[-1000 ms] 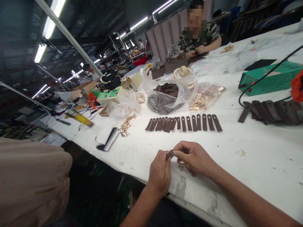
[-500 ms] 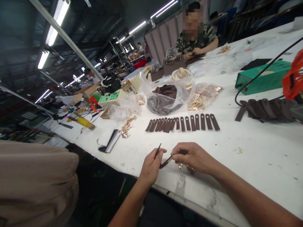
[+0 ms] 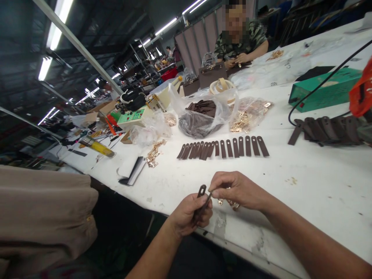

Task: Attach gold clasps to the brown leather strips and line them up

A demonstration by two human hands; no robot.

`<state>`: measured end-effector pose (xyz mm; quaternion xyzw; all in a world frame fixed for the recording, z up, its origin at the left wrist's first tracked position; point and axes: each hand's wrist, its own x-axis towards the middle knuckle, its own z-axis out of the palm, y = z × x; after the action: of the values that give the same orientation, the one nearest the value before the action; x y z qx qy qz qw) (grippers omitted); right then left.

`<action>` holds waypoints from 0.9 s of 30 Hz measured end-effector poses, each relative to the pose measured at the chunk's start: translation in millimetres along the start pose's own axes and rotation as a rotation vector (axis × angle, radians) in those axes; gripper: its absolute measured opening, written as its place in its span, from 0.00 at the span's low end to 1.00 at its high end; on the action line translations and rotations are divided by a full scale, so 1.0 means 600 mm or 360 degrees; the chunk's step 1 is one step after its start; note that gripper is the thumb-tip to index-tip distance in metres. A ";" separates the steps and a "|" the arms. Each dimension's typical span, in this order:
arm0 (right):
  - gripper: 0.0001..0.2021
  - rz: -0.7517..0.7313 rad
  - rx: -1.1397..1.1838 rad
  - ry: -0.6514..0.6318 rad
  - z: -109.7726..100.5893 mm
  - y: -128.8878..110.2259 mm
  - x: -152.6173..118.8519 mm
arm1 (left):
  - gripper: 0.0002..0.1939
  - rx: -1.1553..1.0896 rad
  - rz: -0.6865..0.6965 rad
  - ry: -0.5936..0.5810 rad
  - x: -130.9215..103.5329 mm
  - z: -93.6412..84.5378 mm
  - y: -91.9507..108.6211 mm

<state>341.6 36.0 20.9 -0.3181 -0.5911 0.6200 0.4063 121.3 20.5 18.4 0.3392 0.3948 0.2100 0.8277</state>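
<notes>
My left hand (image 3: 188,213) is closed around a dark brown strap tab (image 3: 202,190), whose slotted end sticks up above the thumb. With thumb and fingertips, my right hand (image 3: 236,189) pinches a narrow brown end beside it, which looks like the same tab's other end. Several gold metal fittings (image 3: 234,205) lie on the table under my right hand, partly hidden by it. Beyond both hands, a row of similar brown tabs (image 3: 228,148) lies side by side, slotted ends pointing away.
Behind the row stand a plastic bag of brown tabs (image 3: 197,126) and a bag of gold fittings (image 3: 240,123). More tabs (image 3: 328,130) are piled at right by a green box (image 3: 322,91). A co-worker (image 3: 241,42) sits opposite. Loose fittings (image 3: 154,155) lie left.
The bent tab between my hands has been brought together; its slotted end now stands upright in my left hand. My left hand has turned, its fingers wrapping round. The right still pinches.
</notes>
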 end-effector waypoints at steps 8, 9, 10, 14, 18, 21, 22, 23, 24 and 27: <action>0.21 0.0216 0.0285 0.0230 0.014 0.014 0.004 | 0.17 0.0332 0.0657 0.0770 0.014 0.034 -0.008; 0.21 0.0265 0.0279 0.0251 0.020 0.012 0.005 | 0.17 0.0395 0.0683 0.0837 0.015 0.034 -0.009; 0.21 0.0315 0.0260 0.0266 0.025 0.009 0.005 | 0.17 0.0439 0.0693 0.0875 0.016 0.034 -0.010; 0.17 0.0425 0.0172 0.0304 0.038 0.000 0.007 | 0.18 0.0482 0.0660 0.0846 0.017 0.029 -0.012; 0.12 0.0432 0.0124 0.0345 0.035 0.005 0.009 | 0.17 0.0562 0.0541 0.0773 0.013 0.028 -0.007; 0.10 0.0386 0.0098 0.0346 0.033 0.010 0.010 | 0.15 0.0689 0.0503 0.0771 0.010 0.030 0.001; 0.10 0.0380 0.0089 0.0341 0.034 0.011 0.010 | 0.14 0.0725 0.0502 0.0779 0.009 0.031 0.003; 0.10 0.0383 0.0080 0.0336 0.034 0.012 0.010 | 0.13 0.0756 0.0502 0.0791 0.008 0.031 0.006; 0.10 0.0393 0.0071 0.0331 0.035 0.013 0.010 | 0.12 0.0782 0.0506 0.0804 0.008 0.031 0.008; 0.10 0.0405 0.0054 0.0313 0.036 0.015 0.009 | 0.10 0.0862 0.0518 0.0849 0.007 0.032 0.011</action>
<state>318.9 30.4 14.6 -0.4427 -0.4928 0.6422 0.3857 138.6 20.2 29.9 0.5363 0.5776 0.3073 0.5333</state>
